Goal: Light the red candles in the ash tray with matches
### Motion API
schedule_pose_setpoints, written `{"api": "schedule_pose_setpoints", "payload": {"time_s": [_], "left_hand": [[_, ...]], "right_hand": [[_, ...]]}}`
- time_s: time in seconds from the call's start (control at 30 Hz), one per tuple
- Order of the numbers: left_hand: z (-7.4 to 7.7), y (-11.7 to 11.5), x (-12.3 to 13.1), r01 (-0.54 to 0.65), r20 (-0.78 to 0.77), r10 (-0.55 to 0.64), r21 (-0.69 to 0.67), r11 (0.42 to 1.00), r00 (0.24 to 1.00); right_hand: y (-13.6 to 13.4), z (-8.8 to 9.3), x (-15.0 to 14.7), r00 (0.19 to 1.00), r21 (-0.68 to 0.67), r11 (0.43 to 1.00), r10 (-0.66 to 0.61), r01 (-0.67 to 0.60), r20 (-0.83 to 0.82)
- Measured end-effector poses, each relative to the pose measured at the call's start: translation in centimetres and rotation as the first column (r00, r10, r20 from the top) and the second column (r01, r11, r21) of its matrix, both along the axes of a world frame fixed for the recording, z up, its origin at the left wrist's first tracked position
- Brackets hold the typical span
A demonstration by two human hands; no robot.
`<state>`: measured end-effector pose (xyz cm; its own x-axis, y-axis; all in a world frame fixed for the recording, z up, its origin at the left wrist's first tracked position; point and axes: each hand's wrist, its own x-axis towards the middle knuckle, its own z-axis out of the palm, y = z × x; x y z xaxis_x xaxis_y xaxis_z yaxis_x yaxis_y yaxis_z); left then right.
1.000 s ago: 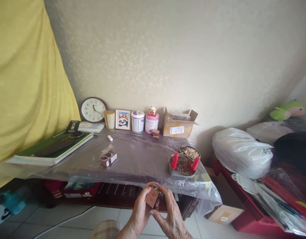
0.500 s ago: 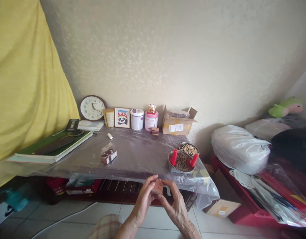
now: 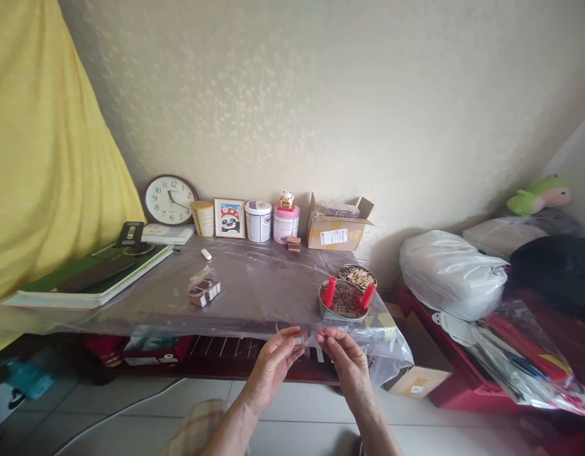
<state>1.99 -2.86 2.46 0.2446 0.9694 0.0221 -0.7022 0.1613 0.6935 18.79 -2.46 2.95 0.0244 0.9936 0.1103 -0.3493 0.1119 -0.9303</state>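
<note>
My left hand [image 3: 272, 361] holds a small matchbox [image 3: 300, 340] in its fingertips just over the table's front edge, its end turned toward my right hand. To its right, my right hand [image 3: 345, 354] is closed in a pinch, apart from the box; what it holds, if anything, is too small to make out. Beyond the hands, an oval tin [image 3: 343, 316] contains dark bits, with two red candles [image 3: 330, 292] upright at its sides. Behind it stands a round tin of matches [image 3: 357, 276]. A plastic-wrapped pack of matchboxes [image 3: 205, 292] lies on the left part of the table.
A plastic-covered table [image 3: 258, 285] spans the middle. Along the wall stand a clock [image 3: 170, 199], a panda picture [image 3: 230, 218], canisters [image 3: 258, 221] and an open cardboard box [image 3: 337, 232]. A large green book [image 3: 92, 269] lies left; white bags [image 3: 451, 272] rest on red storage at right.
My hands have moved apart. The matchbox, held between both hands before, is now in the left hand alone and turned end-on. My right hand has let go of it and pinches.
</note>
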Motion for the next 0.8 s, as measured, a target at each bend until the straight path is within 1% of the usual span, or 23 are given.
{"api": "schedule_pose_setpoints", "payload": {"time_s": [0.07, 0.13, 0.23, 0.33, 0.4, 0.43, 0.5, 0.53, 0.6, 0.67, 0.8], "left_hand": [[0.0, 0.0, 0.0, 0.012, 0.015, -0.012, -0.018, 1.000, 1.000], [-0.1, 0.0, 0.0, 0.011, 0.013, -0.010, -0.025, 1.000, 1.000], [-0.1, 0.1, 0.1, 0.001, -0.005, -0.001, -0.026, 1.000, 1.000], [-0.2, 0.2, 0.4, -0.017, -0.027, 0.017, -0.014, 1.000, 1.000], [-0.4, 0.2, 0.6, -0.025, -0.032, 0.024, -0.009, 1.000, 0.999], [-0.5, 0.2, 0.7, -0.027, -0.033, 0.027, -0.010, 1.000, 0.999], [-0.6, 0.1, 0.8, -0.036, -0.033, 0.036, -0.014, 0.999, 0.999], [-0.6, 0.1, 0.9, -0.043, -0.032, 0.043, -0.017, 0.999, 0.999], [-0.5, 0.0, 1.0, -0.059, -0.031, 0.059, -0.021, 0.998, 0.998], [-0.3, 0.0, 1.0, -0.071, -0.031, 0.070, -0.024, 0.997, 0.997], [0.0, 0.0, 1.1, -0.082, -0.033, 0.081, -0.035, 0.996, 0.996]], "right_hand": [[0.1, -0.2, 0.1, 0.996, -0.042, 0.999, -0.003, -0.001, -0.088], [0.1, -0.2, 0.1, 0.995, -0.051, 0.999, -0.006, 0.001, -0.096], [-0.1, -0.2, -0.1, 0.999, -0.006, 0.999, -0.033, 0.033, 0.004], [-0.2, -0.1, -0.4, 0.980, 0.113, 0.988, -0.124, 0.107, 0.157], [-0.3, -0.1, -0.7, 0.940, 0.264, 0.953, -0.219, 0.149, 0.260], [-0.3, -0.1, -0.7, 0.912, 0.355, 0.924, -0.262, 0.143, 0.315], [-0.4, 0.0, -0.9, 0.843, 0.512, 0.856, -0.329, 0.076, 0.426], [-0.5, 0.1, -0.9, 0.804, 0.561, 0.827, -0.353, 0.030, 0.478], [-0.8, 0.2, -1.0, 0.733, 0.610, 0.792, -0.402, -0.022, 0.548], [-0.9, 0.3, -1.1, 0.686, 0.627, 0.779, -0.445, -0.021, 0.575], [-0.8, 0.4, -1.2, 0.641, 0.605, 0.796, -0.461, -0.006, 0.613]]}}
